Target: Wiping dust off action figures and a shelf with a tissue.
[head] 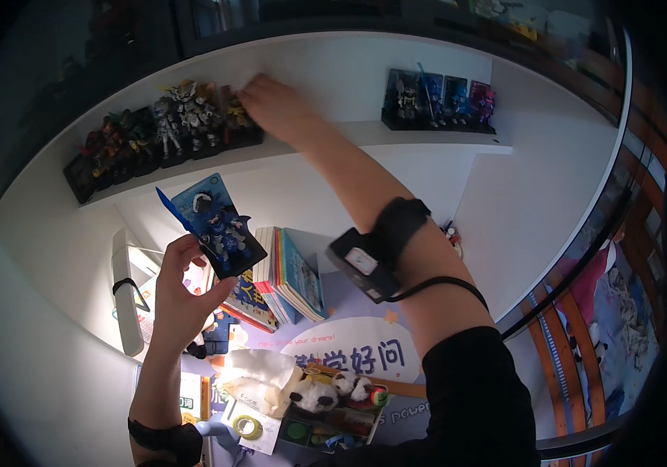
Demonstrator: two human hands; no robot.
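My left hand [184, 295] grips the black base of a blue toy warrior figure [219, 230] between thumb and fingers. The figure stands before a blue backing card and has a long blue blade; it is held up below the wall shelf [356, 137]. My right hand [278, 108], blurred, reaches up to that shelf, beside a small yellow figure [239, 114] at the right end of the left-hand row. Its fingertips partly cover this figure, and whether they grip it is hidden. Further left in the row stand a white-and-gold armoured figure [193, 114] and several red and dark ones [114, 140].
More figures with card backdrops [438, 102] stand at the shelf's right. Below are upright books [292, 274], a lit white lamp [126, 298], a tissue pack [260, 379], a tape roll [247, 427] and an organizer box [377, 423] with panda plush toys [316, 394]. A cable [444, 281] hangs at my right forearm.
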